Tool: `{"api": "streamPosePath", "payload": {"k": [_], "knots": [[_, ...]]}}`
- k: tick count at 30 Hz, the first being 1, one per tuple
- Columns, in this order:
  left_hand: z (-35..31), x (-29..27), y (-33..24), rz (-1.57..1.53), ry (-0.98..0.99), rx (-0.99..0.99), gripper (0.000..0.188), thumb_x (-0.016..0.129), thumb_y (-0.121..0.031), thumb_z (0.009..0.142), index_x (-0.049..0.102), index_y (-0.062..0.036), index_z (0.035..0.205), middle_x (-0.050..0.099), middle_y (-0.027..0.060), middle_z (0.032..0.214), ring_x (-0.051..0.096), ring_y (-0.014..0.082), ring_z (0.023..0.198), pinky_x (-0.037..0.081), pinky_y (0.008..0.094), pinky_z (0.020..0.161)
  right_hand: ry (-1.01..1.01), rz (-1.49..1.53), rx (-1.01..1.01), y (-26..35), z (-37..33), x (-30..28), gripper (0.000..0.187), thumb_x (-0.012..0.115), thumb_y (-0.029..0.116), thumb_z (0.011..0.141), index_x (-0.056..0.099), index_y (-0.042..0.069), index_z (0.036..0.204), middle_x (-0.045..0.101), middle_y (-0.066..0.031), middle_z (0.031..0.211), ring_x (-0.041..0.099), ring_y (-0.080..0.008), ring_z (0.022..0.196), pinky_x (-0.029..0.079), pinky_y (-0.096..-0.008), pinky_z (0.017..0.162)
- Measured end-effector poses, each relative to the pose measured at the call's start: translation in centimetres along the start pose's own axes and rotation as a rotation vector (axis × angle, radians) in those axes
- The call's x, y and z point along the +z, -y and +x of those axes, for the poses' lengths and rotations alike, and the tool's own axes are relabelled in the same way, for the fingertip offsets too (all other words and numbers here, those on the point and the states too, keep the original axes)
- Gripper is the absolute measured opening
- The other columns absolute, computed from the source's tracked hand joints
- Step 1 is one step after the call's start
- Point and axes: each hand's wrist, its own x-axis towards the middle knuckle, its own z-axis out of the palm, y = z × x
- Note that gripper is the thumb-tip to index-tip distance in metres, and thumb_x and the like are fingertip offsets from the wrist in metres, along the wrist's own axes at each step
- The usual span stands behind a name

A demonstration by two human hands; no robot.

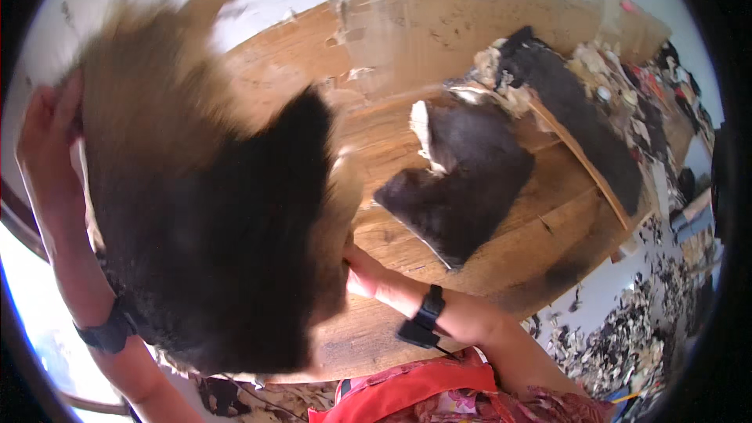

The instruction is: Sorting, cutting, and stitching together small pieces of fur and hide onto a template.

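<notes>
Big fur piece (211,243) is up in the air between both hands, over the left end of the tabletop (501,258). It's pretty blurry, but you can see shaggy tan-brown hair up top, then deep black below, with a ragged outline, a pointy black corner at upper right and a paler tan strip down the right side. Left hand (55,129) has its fingers closed on the upper left edge. Right hand (363,270) is gripping the lower right edge, though most of those fingers are tucked out of sight behind the fur. Both wrists wear black bands.

The tabletop is warm brown with a streaky wood grain and a dark smudge near the front right edge. In the middle lies a smaller dark fur piece (478,176), short and smooth-looking, kind of angular, with a notch on its left side and a cream flap beside it. Right of that there's a thin, straight wooden strip (583,160) lying along a long charcoal fur strip (583,113). Past those is a messy heap of scraps (611,78), cream, black and a bit of red. More black and cream bits (619,329) litter the floor at lower right.
</notes>
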Motion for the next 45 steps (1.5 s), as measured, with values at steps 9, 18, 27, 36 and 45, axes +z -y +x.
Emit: {"api": "streamPosePath", "payload": {"k": [9,18,27,36,45], "knots": [[-19.6,7.9,18.7,-0.050,0.557,-0.450,0.013,0.073,-0.007,0.082,0.062,-0.0036,0.089,0.058,0.0010,0.072,0.056,0.0121,0.067,0.050,0.0277,0.063,-0.902,-0.513,-0.539,5.6,-21.9,7.2,0.036,0.063,0.009,0.087,0.059,-0.002,0.121,0.065,-0.0115,0.115,0.061,-0.0224,0.108,0.049,-0.0367,0.095],[-31.3,22.6,13.5,-0.299,1.147,-0.262,0.042,0.077,-0.014,0.074,0.065,-0.0046,0.114,0.062,0.0169,0.119,0.061,0.0278,0.106,0.051,0.0378,0.088,-1.561,-2.046,-0.564,4.3,-33.5,0.0,0.063,0.072,0.015,0.083,0.044,0.002,0.138,0.046,-0.0239,0.137,0.044,-0.0377,0.127,0.036,-0.0407,0.107],[-33.6,25.7,11.2,-0.298,1.041,-0.126,0.021,0.074,-0.011,0.071,0.063,-0.0022,0.088,0.059,0.0148,0.091,0.056,0.0351,0.097,0.046,0.0442,0.081,-1.198,-2.239,-0.653,7.6,-21.8,-4.1,0.025,0.074,0.018,0.079,0.061,0.006,0.097,0.060,-0.0167,0.092,0.056,-0.0382,0.090,0.044,-0.0458,0.083],[-34.0,25.7,9.4,-0.294,0.854,-0.188,0.012,0.067,0.001,0.073,0.058,-0.0016,0.079,0.055,0.0167,0.084,0.057,0.0385,0.078,0.045,0.0447,0.068,-1.150,-2.363,-0.629,7.5,-21.9,-4.0,0.015,0.069,0.016,0.082,0.056,0.008,0.086,0.056,-0.0143,0.087,0.054,-0.0347,0.086,0.043,-0.0459,0.077],[-33.4,28.5,9.7,-0.300,0.872,-0.181,0.013,0.071,0.002,0.071,0.060,-0.0002,0.079,0.060,0.0162,0.079,0.061,0.0346,0.075,0.048,0.0417,0.067,-1.090,-2.198,-0.517,10.2,-23.5,-5.7,0.021,0.070,0.021,0.084,0.058,0.006,0.092,0.057,-0.0166,0.089,0.056,-0.0361,0.080,0.047,-0.0450,0.072]]}}
